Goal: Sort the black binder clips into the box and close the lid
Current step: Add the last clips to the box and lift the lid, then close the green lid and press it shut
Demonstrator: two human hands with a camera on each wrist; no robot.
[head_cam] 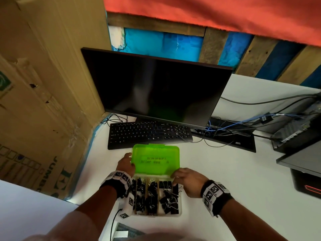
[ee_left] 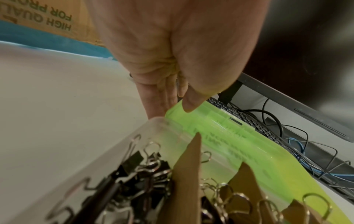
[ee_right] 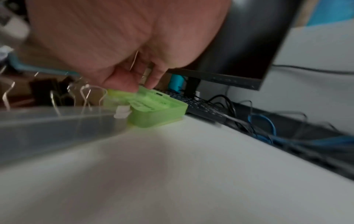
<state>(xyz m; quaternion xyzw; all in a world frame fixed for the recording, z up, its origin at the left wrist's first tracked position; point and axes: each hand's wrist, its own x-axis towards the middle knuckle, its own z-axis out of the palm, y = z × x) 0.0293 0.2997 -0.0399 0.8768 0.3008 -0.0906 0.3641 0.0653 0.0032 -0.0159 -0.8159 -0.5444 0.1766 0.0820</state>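
Observation:
A clear plastic box [head_cam: 180, 204] with brown cardboard dividers [ee_left: 189, 165] sits on the white desk in front of me, and several black binder clips [head_cam: 151, 197] fill its compartments. Its green lid [head_cam: 155, 160] is swung open, lying back toward the keyboard. My left hand [head_cam: 131, 162] pinches the lid's left edge; in the left wrist view the thumb [ee_left: 188, 104] is on top and the fingers are beneath the lid [ee_left: 220, 136]. My right hand [head_cam: 175, 174] grips the lid's near right corner, its fingertips [ee_right: 153, 84] on the green lid [ee_right: 159, 112] beside the clips [ee_right: 44, 91].
A black keyboard [head_cam: 149, 134] lies just behind the lid, under a dark monitor [head_cam: 156, 87]. A large cardboard carton [head_cam: 43, 101] walls the left side. Tangled cables [head_cam: 225, 129] and a computer case [head_cam: 298, 133] sit to the right on the white desk [head_cam: 225, 171].

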